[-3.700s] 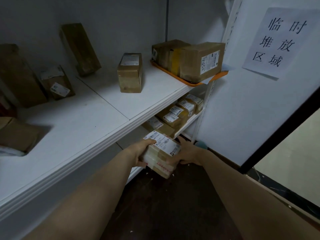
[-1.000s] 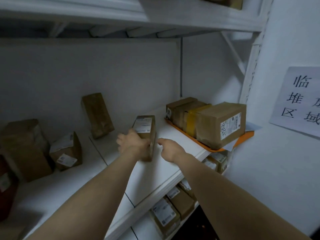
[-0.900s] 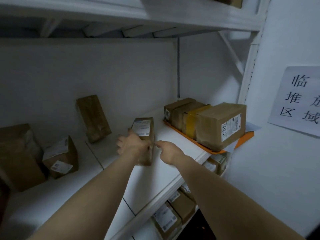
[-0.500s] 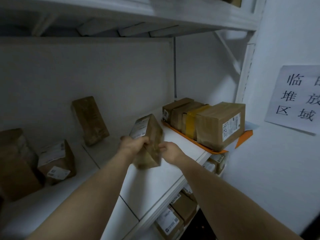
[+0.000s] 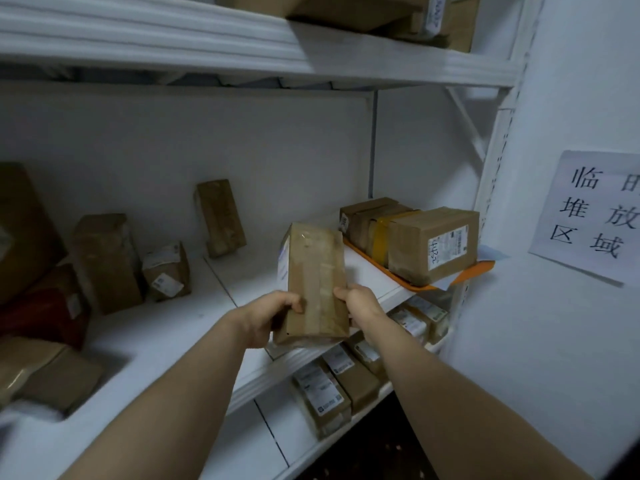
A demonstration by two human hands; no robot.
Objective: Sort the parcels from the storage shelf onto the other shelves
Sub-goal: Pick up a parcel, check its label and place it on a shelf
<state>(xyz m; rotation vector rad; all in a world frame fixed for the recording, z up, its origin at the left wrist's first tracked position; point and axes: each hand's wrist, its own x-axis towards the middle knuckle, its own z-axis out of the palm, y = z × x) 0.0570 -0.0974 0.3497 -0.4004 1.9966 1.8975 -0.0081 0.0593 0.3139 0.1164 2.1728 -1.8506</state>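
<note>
Head view: the left hand and right hand are clamping the parcel at its lower end, one on each side. It is hovering over the front edge of the shelf, its long axis rising above the grip.

The middle shelf has a wide bare patch in front. Brown boxes crowd its left side. A tall box leans at the back. An orange tray full of boxes blocks the right end. The top shelf hangs above.
</note>
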